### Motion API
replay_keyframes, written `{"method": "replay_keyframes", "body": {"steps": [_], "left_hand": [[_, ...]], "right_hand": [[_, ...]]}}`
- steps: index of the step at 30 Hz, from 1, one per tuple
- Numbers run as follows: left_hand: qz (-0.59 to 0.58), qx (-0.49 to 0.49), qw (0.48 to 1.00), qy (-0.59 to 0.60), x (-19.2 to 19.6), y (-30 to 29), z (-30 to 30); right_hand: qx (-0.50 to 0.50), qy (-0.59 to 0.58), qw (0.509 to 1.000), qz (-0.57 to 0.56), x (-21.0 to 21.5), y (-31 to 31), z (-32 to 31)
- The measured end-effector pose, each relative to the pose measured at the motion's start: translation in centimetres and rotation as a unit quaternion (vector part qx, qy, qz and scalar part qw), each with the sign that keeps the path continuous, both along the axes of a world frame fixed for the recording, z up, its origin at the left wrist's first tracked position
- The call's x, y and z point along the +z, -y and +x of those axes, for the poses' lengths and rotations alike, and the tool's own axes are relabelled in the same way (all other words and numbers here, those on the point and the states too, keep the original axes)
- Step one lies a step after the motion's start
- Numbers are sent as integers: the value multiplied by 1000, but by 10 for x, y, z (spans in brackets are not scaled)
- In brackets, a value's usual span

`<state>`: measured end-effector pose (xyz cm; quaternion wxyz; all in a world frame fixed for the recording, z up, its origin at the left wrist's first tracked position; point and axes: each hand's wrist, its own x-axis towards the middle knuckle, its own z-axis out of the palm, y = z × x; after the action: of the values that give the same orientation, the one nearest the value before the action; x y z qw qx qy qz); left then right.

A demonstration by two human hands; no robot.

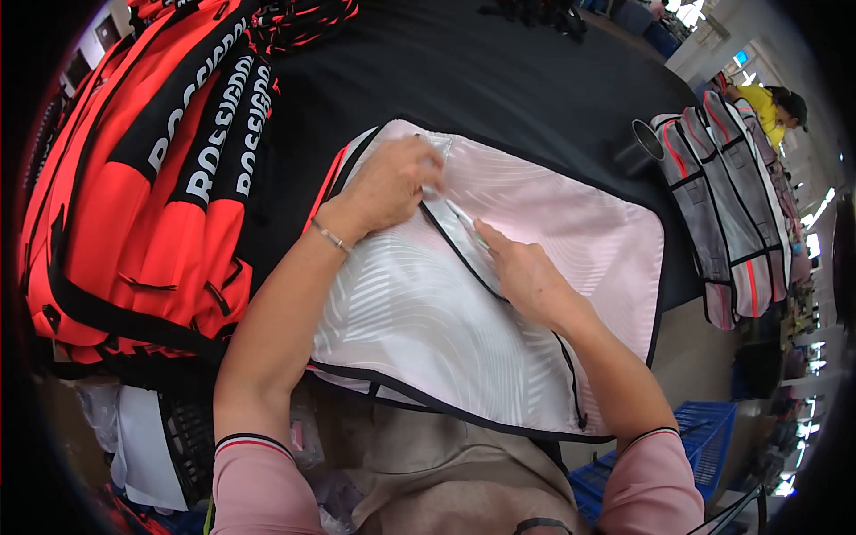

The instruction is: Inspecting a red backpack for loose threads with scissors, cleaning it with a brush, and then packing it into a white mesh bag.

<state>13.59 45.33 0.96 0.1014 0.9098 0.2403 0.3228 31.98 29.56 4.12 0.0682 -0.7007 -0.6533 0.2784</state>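
A flat grey and pale pink bag (419, 312) with black piping lies in front of me on a black table (517, 80). A black zipper line runs diagonally across it. My left hand (392, 183) presses down on the bag's upper part, fingers curled over the fabric near the top of the zipper. My right hand (526, 276) rests on the bag beside the zipper and pinches a thin light-coloured tool, its tip pointing toward the left hand. A thin bracelet sits on my left wrist.
A stack of red and black bags (152, 187) fills the left. Several grey bags with red trim (727, 196) and a metal cup (646, 143) stand at the right table edge. A person in yellow (767, 105) works far right. A blue crate (704, 437) sits below.
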Motion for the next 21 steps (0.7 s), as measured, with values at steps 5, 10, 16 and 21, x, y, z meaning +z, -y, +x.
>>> {"method": "replay_keyframes", "body": {"steps": [5,10,16,21], "left_hand": [[-222,-67,972,-46,-8,16,-17],[-183,-68,979,-55,-13,17,-24],[-78,-58,992,-81,-1,36,-20],[-22,-84,974,-210,9,90,-20]], "right_hand": [[15,11,999,47,-20,-13,-1],[70,-3,997,20,-6,9,6],[115,-25,992,-53,13,34,34],[141,-27,986,80,-11,15,36]]}}
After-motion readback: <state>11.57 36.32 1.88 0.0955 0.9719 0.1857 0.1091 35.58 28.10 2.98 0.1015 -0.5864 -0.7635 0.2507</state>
